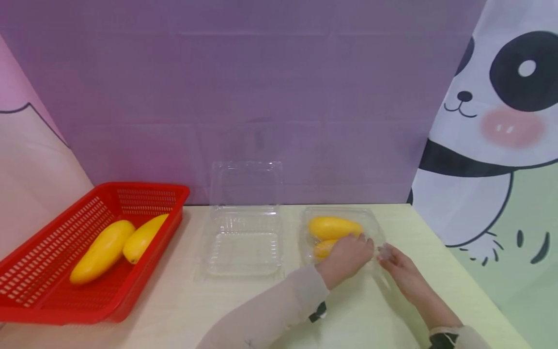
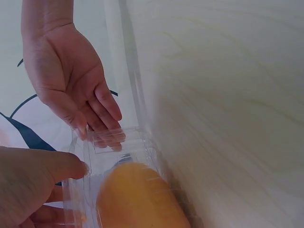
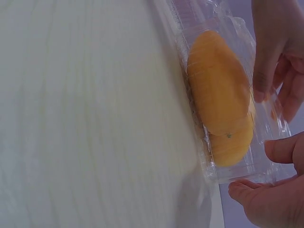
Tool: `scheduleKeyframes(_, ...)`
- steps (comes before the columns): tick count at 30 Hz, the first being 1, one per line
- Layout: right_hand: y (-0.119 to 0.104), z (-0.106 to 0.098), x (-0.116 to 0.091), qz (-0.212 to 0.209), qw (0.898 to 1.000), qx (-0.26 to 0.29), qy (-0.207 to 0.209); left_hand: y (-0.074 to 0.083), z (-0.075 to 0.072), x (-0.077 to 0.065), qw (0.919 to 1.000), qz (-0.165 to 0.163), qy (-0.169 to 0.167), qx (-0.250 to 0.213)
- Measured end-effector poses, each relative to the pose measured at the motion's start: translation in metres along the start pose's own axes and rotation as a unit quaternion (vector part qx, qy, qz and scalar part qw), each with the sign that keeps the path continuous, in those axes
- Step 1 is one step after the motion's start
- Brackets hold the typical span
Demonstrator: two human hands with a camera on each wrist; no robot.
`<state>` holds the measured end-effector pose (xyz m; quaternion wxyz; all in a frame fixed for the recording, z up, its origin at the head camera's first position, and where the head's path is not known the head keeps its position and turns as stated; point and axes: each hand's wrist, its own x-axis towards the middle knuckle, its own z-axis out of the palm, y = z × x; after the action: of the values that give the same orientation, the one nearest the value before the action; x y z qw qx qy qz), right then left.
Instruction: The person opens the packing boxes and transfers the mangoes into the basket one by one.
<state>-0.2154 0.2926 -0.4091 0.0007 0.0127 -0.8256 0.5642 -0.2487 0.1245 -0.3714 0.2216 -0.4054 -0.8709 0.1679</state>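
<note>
A clear plastic clamshell box with two yellow mangoes inside stands on the right of the table, its lid over the fruit. My left hand reaches across its front right part, thumb and fingers pinching the edge of the plastic. At the near right corner, my right hand pinches the rim between thumb and fingers. Seen from the right wrist, one mango lies against the other, and the right hand grips the corner below the left hand.
A second clear clamshell box stands open at the middle of the table, lid raised toward the purple backdrop. On the left, a red plastic basket holds two more mangoes. A panda-printed cloth hangs along the right side.
</note>
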Motion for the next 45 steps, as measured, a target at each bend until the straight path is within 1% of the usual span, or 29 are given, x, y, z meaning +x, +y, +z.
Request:
scheduleKeyframes(4,0.000,0.001,0.001,-0.011,1.000,0.001,0.005,-0.009,-0.003,-0.008,0.9973,-0.019,-0.047,-0.053)
scheduleKeyframes(7,-0.001,0.000,0.002,-0.002,1.000,0.000,-0.001,-0.016,-0.002,-0.013,0.9951,-0.029,-0.058,-0.075)
scheduleKeyframes(11,-0.002,-0.002,0.002,0.014,1.000,-0.005,-0.009,-0.024,0.001,-0.018,0.9954,-0.024,-0.046,-0.081)
scheduleKeyframes(15,-0.002,-0.002,0.001,0.016,1.000,-0.008,-0.010,-0.030,0.002,-0.022,0.9949,-0.012,-0.047,-0.088)
scheduleKeyframes(18,-0.002,-0.002,0.000,0.020,1.000,-0.015,-0.009,-0.034,-0.001,-0.023,0.9949,-0.009,-0.046,-0.090)
scheduleKeyframes(22,-0.002,-0.003,0.001,0.037,0.999,-0.031,-0.014,-0.038,-0.008,-0.024,0.9941,-0.011,-0.049,-0.097)
scheduleKeyframes(25,-0.002,-0.003,0.001,0.039,0.999,-0.031,-0.014,-0.043,-0.011,-0.025,0.9932,-0.013,-0.051,-0.104)
scheduleKeyframes(27,-0.001,-0.003,0.000,0.036,0.999,-0.032,-0.013,-0.047,-0.012,-0.027,0.9933,-0.013,-0.045,-0.106)
scheduleKeyframes(31,-0.001,-0.003,0.000,0.029,0.999,-0.039,-0.018,-0.055,-0.013,-0.029,0.9940,-0.018,-0.020,-0.106)
scheduleKeyframes(33,-0.001,-0.003,0.000,0.028,0.998,-0.045,-0.021,-0.059,-0.014,-0.030,0.9929,-0.024,-0.017,-0.115)
scheduleKeyframes(36,-0.002,-0.004,0.000,0.029,0.998,-0.047,-0.028,-0.066,-0.016,-0.031,0.9902,-0.040,-0.017,-0.133)
scheduleKeyframes(39,-0.003,-0.004,0.000,0.029,0.998,-0.049,-0.032,-0.075,-0.019,-0.032,0.9852,-0.052,-0.018,-0.162)
scheduleKeyframes(42,-0.003,-0.004,0.000,0.029,0.998,-0.046,-0.035,-0.084,-0.021,-0.032,0.9807,-0.054,-0.007,-0.188)
scheduleKeyframes(45,-0.004,-0.003,0.000,0.031,0.998,-0.055,-0.028,-0.093,-0.023,-0.032,0.9738,-0.057,0.006,-0.220)
